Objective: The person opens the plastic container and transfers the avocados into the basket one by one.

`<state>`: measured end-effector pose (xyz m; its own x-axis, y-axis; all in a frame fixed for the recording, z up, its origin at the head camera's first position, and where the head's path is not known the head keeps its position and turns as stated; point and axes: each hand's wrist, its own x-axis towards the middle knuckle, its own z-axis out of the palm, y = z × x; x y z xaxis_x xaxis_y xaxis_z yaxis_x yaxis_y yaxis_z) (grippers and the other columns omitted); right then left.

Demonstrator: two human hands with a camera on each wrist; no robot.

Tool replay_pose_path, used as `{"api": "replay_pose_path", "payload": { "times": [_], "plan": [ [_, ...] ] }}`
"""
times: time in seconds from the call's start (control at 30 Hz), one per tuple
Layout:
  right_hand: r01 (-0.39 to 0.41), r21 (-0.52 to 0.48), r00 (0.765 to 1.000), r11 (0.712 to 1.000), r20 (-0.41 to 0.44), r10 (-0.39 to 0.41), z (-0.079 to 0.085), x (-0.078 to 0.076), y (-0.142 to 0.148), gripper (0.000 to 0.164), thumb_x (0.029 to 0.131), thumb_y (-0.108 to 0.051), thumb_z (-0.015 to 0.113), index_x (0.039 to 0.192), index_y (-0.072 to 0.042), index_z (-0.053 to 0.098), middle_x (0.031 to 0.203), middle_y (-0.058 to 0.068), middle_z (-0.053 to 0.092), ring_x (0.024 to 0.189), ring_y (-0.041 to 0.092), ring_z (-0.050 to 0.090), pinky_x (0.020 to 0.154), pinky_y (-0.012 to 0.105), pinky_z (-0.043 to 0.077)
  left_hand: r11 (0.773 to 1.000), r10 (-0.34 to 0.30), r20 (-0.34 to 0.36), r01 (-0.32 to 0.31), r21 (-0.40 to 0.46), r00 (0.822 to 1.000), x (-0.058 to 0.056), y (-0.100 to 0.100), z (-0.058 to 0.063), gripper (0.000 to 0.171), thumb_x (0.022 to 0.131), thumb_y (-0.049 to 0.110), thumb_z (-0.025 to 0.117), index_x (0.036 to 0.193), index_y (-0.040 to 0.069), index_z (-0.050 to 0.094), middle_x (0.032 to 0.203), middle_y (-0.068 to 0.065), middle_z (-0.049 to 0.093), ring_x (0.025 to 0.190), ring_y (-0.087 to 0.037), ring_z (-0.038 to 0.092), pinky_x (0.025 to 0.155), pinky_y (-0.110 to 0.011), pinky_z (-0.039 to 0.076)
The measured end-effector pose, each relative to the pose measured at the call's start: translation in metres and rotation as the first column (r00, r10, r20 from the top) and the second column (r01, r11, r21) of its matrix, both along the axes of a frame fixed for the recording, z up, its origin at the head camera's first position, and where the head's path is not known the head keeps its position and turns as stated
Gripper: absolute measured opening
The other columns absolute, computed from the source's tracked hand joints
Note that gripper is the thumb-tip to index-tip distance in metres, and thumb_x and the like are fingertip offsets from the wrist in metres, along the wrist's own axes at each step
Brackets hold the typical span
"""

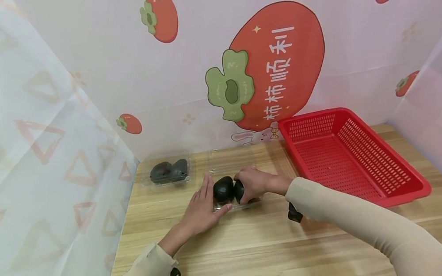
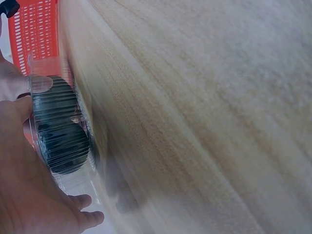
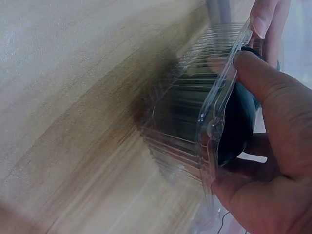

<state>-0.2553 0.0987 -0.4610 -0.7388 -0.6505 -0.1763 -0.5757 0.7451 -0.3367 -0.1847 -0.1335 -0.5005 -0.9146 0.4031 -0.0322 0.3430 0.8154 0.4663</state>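
Note:
A clear plastic clamshell box [image 2: 46, 66] stands with its lid up and two dark avocados in it. The left avocado [image 1: 224, 190] sits beside my left hand [image 1: 200, 211]. That hand rests along the box's left side with its fingers straight and the thumb at the front rim. My right hand [image 1: 254, 183] grips the right avocado [image 3: 239, 122] from above, fingers and thumb around it, inside the box. In the right wrist view, the ribbed clear wall shows below this avocado, and the fingers behind it are partly hidden.
Another clear box [image 1: 169, 178] with two dark avocados lies at the back left, its lid shut. At the right stands a red perforated basket [image 1: 329, 167]. Printed cloth walls [image 1: 183, 79] border the wooden table [image 1: 248, 259] at the back and sides.

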Motion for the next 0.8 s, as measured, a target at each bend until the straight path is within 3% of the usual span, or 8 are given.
{"api": "replay_pose_path", "payload": {
  "times": [0.27,0.53,0.8],
  "plan": [
    [-0.019,-0.066,1.000,0.998,-0.006,0.018,-0.003,-0.002,0.004,0.074,0.072,-0.033,0.097,0.130,0.005,0.071,0.122,0.017,0.074,0.109,0.027,0.068,0.099,0.047,0.052,1.000,-0.001,-0.006,0.001,-0.016,1.000,-0.001,-0.001,-0.002,0.109,0.102,0.067,0.055,0.168,0.000,0.001,0.178,-0.018,-0.004,0.162,-0.035,0.015,0.125,-0.062,0.025],
    [-0.042,-0.137,0.999,0.990,0.003,0.043,-0.005,-0.003,0.008,0.070,0.072,-0.030,0.097,0.128,0.004,0.072,0.117,0.013,0.076,0.097,0.018,0.067,0.083,0.032,0.059,1.000,0.013,-0.013,-0.013,-0.020,1.000,0.000,0.000,-0.002,0.110,0.101,0.068,0.056,0.169,0.000,0.003,0.178,-0.017,-0.003,0.162,-0.035,0.016,0.125,-0.062,0.024],
    [-0.016,-0.208,0.999,0.978,0.044,0.025,-0.001,-0.001,0.013,0.070,0.073,-0.027,0.097,0.131,0.002,0.071,0.122,0.014,0.074,0.098,0.020,0.067,0.085,0.035,0.060,1.000,0.012,-0.024,-0.013,-0.027,1.000,0.000,0.000,-0.002,0.110,0.101,0.068,0.056,0.169,0.000,0.003,0.178,-0.018,-0.002,0.162,-0.034,0.016,0.125,-0.062,0.025]
  ]
}}
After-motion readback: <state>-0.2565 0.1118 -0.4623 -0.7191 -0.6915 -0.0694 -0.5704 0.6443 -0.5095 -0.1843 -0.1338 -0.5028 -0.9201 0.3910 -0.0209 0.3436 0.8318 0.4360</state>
